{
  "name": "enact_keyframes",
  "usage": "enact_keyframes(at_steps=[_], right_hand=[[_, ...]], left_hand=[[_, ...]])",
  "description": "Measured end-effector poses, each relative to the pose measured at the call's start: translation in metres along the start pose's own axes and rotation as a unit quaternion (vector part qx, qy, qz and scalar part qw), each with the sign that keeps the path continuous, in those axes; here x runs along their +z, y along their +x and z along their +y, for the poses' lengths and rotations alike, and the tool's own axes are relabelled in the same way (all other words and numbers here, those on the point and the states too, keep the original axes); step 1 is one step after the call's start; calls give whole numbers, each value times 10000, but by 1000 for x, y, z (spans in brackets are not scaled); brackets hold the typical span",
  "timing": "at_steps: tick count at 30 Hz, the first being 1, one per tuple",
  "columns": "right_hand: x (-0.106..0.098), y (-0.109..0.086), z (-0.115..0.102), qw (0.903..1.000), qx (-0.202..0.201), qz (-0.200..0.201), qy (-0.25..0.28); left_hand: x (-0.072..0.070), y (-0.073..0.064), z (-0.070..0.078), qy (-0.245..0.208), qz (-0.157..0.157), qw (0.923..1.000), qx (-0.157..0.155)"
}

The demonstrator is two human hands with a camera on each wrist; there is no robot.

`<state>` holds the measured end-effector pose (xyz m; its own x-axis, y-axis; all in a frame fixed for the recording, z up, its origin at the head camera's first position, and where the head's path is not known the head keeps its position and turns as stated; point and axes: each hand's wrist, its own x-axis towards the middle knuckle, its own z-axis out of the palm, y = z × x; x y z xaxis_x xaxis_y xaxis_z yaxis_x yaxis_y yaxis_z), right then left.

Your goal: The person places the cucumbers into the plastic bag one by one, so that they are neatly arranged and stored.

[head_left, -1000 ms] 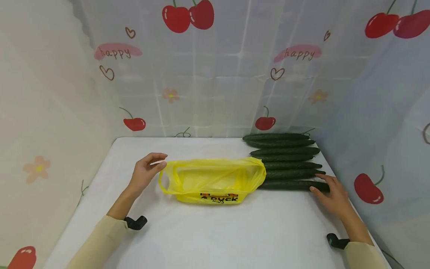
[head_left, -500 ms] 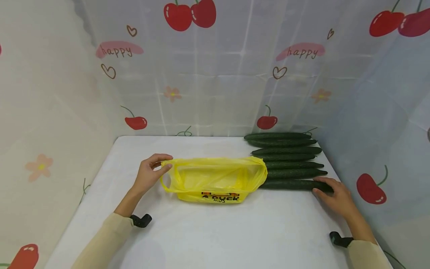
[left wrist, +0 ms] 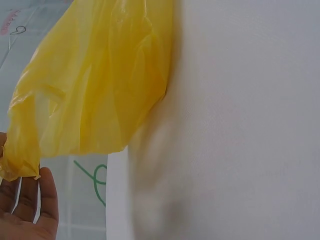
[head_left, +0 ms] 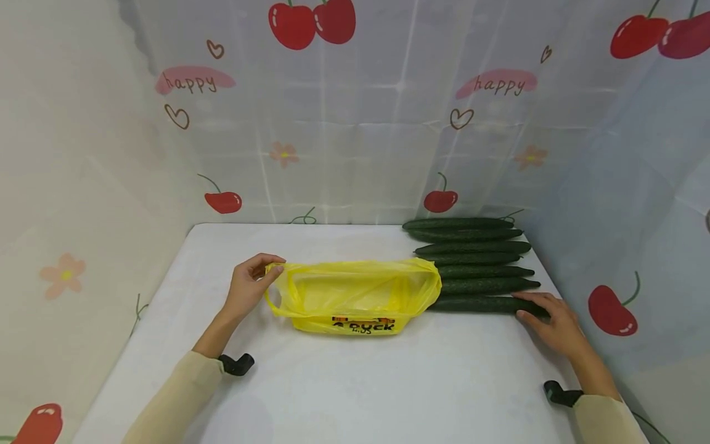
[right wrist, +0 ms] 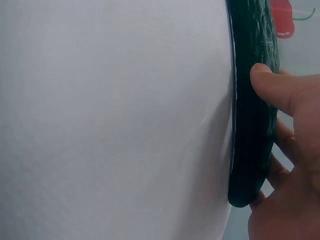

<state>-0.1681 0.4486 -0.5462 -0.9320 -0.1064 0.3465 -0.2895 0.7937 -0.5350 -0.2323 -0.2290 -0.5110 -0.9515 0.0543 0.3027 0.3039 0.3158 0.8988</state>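
Observation:
A yellow plastic bag [head_left: 355, 290] with dark lettering lies at the middle of the white table, its mouth spread toward me. My left hand [head_left: 246, 288] pinches the bag's upper left corner between thumb and fingers. In the left wrist view the bag [left wrist: 105, 85] hangs in folds from that hold, and the fingers [left wrist: 48, 197] show below the bunched corner. At the right, my right hand [head_left: 556, 327] grips the outer end of the nearest cucumber [head_left: 471, 304]. The right wrist view has the thumb across the cucumber [right wrist: 250, 130] and the fingers behind it. The bag overlaps this cucumber's other end.
Several more cucumbers [head_left: 471, 248] lie in a row behind the gripped one, up to the table's back right corner. A cherry-print curtain [head_left: 355, 123] stands along the back and both sides. The white table [head_left: 388, 388] reaches toward me in front of the bag.
My left hand has moved right to the bag's corner and taken hold of it. My right hand has shifted slightly right, its fingers closing round the nearest cucumber's end.

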Motion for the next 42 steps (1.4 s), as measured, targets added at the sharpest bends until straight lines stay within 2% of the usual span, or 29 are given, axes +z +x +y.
enact_keyframes(at_steps=[5, 12, 19, 22, 31, 42], right_hand=[[1, -2, -1, 9998, -183, 2, 38], [2, -4, 1, 9998, -169, -35, 66], [0, -1, 0, 9939, -960, 160, 525], [0, -2, -1, 9916, -1103, 264, 627], [-5, -11, 0, 9926, -939, 281, 720], [-12, -22, -3, 9965, -441, 109, 699]], left_hand=[[3, 1, -1, -171, 9, 9999, 20], [6, 3, -1, -167, 27, 9999, -13], [3, 4, -2, -184, 72, 9998, 62], [0, 4, -3, -235, 149, 9996, 53], [-6, 2, -4, -105, 240, 9996, -143], [-10, 0, -9, -148, 330, 9993, -137]])
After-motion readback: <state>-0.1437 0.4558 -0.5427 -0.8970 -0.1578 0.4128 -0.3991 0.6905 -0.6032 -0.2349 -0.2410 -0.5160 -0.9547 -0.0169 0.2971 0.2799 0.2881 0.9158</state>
